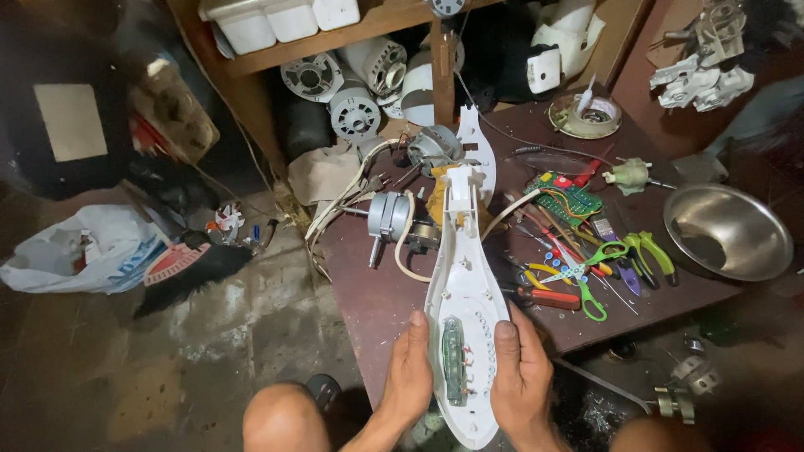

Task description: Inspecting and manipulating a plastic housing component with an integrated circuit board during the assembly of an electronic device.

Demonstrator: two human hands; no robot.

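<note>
White plastic housing (463,301) — a long, teardrop-shaped shell, open face up, grasped at its broad near end by both hands. The left hand (408,368) clasps the left edge, thumb lying on the rim; the right hand (521,368) clasps the right edge in the same manner. Between the two thumbs sits a narrow green circuit strip (453,362), flanked by rows of small holes. The housing's narrow end points away from the hands, over the dark bench (368,293). Just beyond that far tip lie a small grey motor (387,215) and pale cables (352,188). To the right of the right hand lie green-handled scissors (596,276) and green-handled pliers (649,251); farther out, a green circuit board (568,199) and a steel bowl (727,230). Beyond the bench, a wooden shelf (335,38) carries what appear to be fan motors — dim light makes this uncertain. Left of the left hand, on the floor, lies a white plastic bag (84,247).
</note>
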